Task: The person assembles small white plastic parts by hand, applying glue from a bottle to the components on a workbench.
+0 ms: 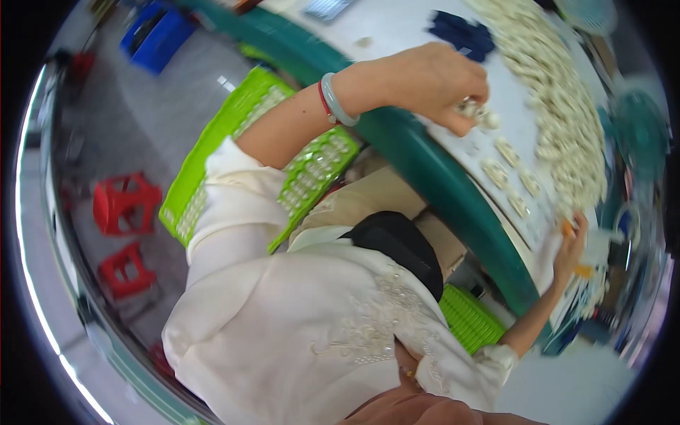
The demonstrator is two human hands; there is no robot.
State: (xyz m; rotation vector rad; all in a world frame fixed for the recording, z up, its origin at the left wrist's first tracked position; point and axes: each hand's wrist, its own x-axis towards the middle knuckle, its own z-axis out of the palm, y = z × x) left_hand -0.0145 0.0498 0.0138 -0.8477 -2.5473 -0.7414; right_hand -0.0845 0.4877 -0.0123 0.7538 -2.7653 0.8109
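My left hand (446, 88), with a pale bangle (338, 99) and a red cord at the wrist, is closed over the white tabletop (397, 35). Small glossy cream pieces (467, 108) show between its fingers; their exact kind is unclear. Just beyond it, several similar cream pieces (495, 173) lie in short rows near the table edge. At the near end of a long heap of cream pieces (559, 99), the fingers of my right hand (569, 248) are bent together. An orange bit (567, 228) shows at its fingertips, but what they grip is blurred.
A thick green padded edge (453, 184) borders the table. Beside my left arm, a lime-green tray (212, 152) holds rows of glossy pieces. Dark blue cloth (464, 35) lies by the heap. Red stools (126, 204) and a blue bin (157, 35) stand on the floor; a green basket (467, 319) is below.
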